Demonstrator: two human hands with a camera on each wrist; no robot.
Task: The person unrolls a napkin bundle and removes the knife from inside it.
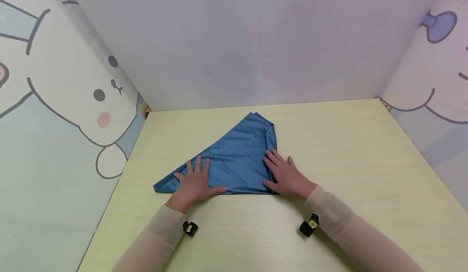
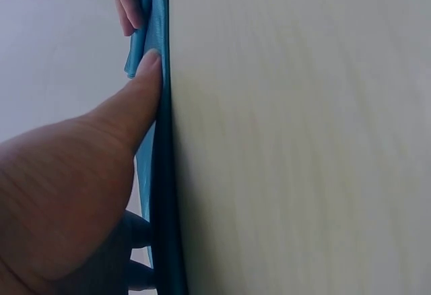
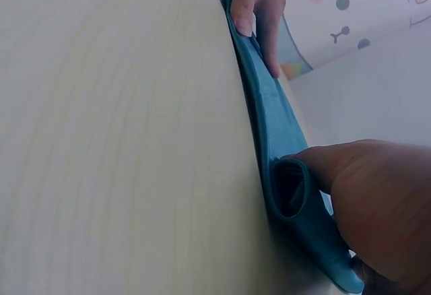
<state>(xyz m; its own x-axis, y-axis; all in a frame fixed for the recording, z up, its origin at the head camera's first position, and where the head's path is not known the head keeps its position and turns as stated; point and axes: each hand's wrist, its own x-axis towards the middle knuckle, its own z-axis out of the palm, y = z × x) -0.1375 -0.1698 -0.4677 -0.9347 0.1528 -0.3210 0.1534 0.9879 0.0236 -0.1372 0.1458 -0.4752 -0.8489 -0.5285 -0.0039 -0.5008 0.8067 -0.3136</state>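
A blue, silky cloth [image 1: 237, 158] lies folded on the table, with a long point to the left and a blunter corner at the back. My left hand [image 1: 193, 186] rests spread on its left part, thumb stretched along the front edge. Along the cloth's right side runs a narrow folded-over strip [image 1: 270, 138]. There my right hand [image 1: 287, 176] presses down with extended fingers, its thumb near the front corner. The right wrist view shows the strip's open, rolled end [image 3: 293, 190] beside the thumb. In the left wrist view, layers of the cloth [image 2: 165, 194] show under the left thumb.
The pale wood-grain table [image 1: 351, 154] meets a plain light wall [image 1: 234, 44] at the back. Side panels with cartoon animals [image 1: 69, 85] stand left and right. A small black camera [image 1: 308, 225] is strapped at each wrist, over beige sleeves.
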